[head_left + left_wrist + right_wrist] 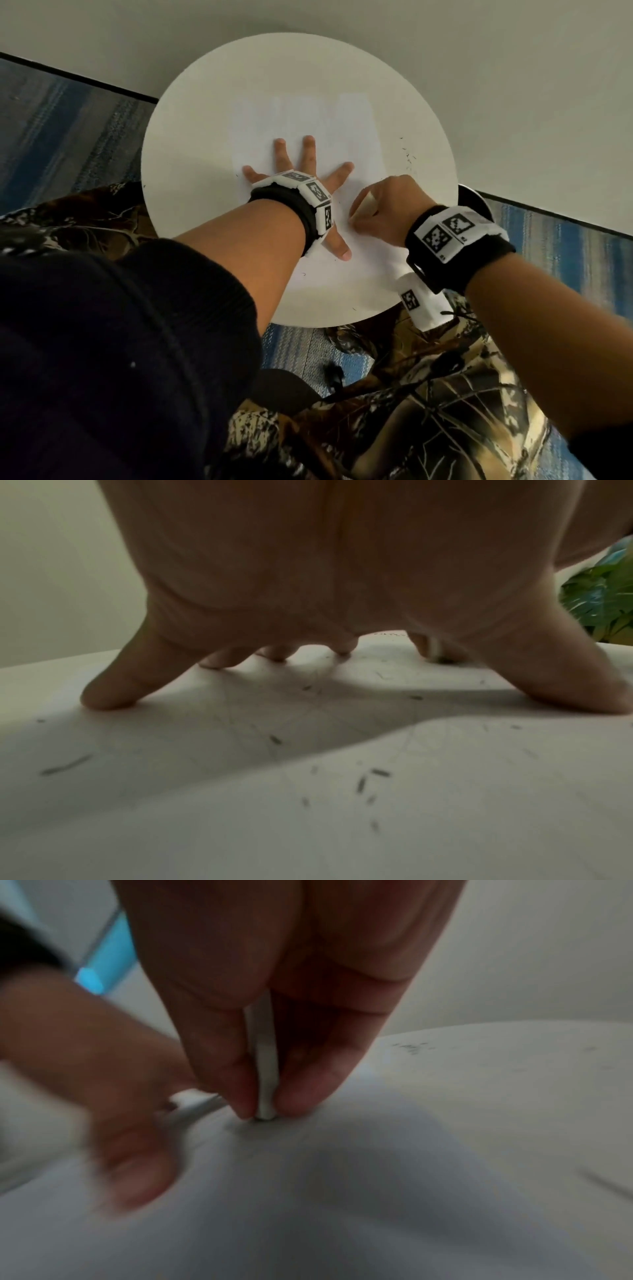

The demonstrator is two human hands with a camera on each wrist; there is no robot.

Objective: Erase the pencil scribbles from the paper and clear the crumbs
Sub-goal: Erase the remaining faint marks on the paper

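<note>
Currently your left hand (301,178) lies flat with its fingers spread straight on the sheet of paper (308,130), pinning it to the round white table (191,137). Your right hand (383,205) pinches a thin white eraser (265,1069) between thumb and fingertips, its tip pressed to the paper near the table's front edge, just beside your left thumb.

Observe the following hazards:

- Paper buckling. The paper rises in a soft fold near the eraser. A hard stroke toward the pinned side could crease or tear it. Stroke away from the holding hand.
- Eraser failure. The eraser is thin and held upright; side load may bend or snap it.
- Incomplete erasure. Faint pencil lines (421,739) remain visible under the left palm; that hand must shift before they can be reached.
- Crumb scatter. Dark eraser crumbs (363,780) lie on the paper, and more (407,154) near the table's right edge. A careless sweep may push them onto the carpet or smear them.
</note>
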